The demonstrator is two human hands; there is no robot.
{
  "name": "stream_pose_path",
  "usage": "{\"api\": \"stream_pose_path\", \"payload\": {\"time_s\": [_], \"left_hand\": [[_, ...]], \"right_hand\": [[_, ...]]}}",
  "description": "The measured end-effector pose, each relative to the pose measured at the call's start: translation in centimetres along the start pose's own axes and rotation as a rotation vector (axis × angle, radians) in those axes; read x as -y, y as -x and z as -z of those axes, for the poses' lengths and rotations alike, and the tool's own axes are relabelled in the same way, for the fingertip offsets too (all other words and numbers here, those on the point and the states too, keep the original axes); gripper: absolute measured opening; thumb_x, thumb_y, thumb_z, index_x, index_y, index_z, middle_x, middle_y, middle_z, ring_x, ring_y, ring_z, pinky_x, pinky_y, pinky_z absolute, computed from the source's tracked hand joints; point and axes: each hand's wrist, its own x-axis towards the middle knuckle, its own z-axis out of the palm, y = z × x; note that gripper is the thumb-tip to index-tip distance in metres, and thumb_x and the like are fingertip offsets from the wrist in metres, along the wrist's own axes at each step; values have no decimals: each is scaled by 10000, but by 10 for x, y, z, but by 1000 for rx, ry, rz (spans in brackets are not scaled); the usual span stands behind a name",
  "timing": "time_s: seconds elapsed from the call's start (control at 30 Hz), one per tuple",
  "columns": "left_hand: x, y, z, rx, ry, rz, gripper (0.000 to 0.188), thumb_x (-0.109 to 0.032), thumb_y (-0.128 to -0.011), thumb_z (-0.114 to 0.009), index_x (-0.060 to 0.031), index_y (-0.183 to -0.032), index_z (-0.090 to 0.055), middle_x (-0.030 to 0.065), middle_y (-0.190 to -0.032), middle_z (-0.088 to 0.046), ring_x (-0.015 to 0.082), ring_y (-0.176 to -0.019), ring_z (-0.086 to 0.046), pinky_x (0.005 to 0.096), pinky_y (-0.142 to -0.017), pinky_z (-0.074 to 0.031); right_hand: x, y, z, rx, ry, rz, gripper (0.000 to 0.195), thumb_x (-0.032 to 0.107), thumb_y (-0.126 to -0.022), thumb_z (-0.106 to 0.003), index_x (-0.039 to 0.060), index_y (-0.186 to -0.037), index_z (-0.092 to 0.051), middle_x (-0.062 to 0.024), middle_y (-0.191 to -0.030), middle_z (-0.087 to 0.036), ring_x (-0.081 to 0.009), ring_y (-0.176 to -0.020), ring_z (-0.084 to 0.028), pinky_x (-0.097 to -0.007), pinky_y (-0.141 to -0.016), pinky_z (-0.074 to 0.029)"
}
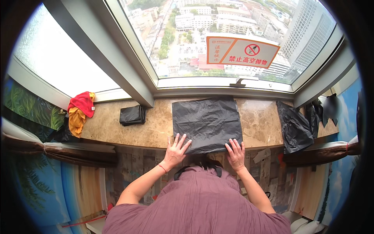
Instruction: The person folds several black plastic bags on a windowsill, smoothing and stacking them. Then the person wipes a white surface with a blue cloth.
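A black plastic bag (pixel 207 122) lies spread flat on the brown marble windowsill (pixel 157 122), its surface creased and its near edge hanging slightly over the front. On its near left corner rests my left hand (pixel 176 149), fingers spread. My right hand (pixel 236 153) presses the near right corner with fingertips apart. Neither hand grips anything. Left of the bag sits a small stack of folded black bags (pixel 132 115). More loose, crumpled black bags (pixel 295 128) lie at the right end of the sill, partly draping over the edge.
A red cloth (pixel 81 103) and a yellow cloth (pixel 76 121) hang over the sill's left end. Behind the sill stands a window with a handle (pixel 241 82) and a printed warning sticker (pixel 242 52). Tied-back curtains (pixel 79 153) flank the sill below.
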Motion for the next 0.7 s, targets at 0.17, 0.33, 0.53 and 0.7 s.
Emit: {"api": "stream_pose_path", "payload": {"time_s": [0.17,0.33,0.53,0.7], "left_hand": [[13,5,3,-3,68,-61,940,-175,-691,-833,-217,-1543,-440,126,-1624,-357,371,-1533,-266,662,-1209,-168],[45,6,8,-21,179,-136,992,-180,-658,-848,-167,-1549,-414,125,-1657,-293,370,-1538,-249,564,-1233,-224],[59,-17,12,22,134,-239,948,14,-652,-751,-144,-1532,-434,120,-1649,-313,375,-1517,-298,541,-1227,-266],[56,-28,2,-68,235,-359,787,90,-711,-620,-169,-1451,-555,82,-1539,-491,367,-1467,-397,517,-1202,-353]], "right_hand": [[-11,-5,8,-47,-126,78,324,39,-787,-680,104,-1104,-677,-64,-1310,-661,-283,-1274,-585,-535,-1157,-345],[-15,-10,27,-60,-330,63,262,-33,-765,-640,72,-1005,-648,-63,-1195,-718,-285,-1175,-653,-533,-1136,-384],[-25,-17,39,-86,-470,119,316,-112,-753,-579,65,-1015,-576,-85,-1157,-732,-299,-1116,-694,-527,-1081,-448],[-40,-14,46,21,-435,174,346,-98,-747,-598,65,-1050,-562,-86,-1155,-725,-296,-1137,-682,-519,-1077,-454]]}}
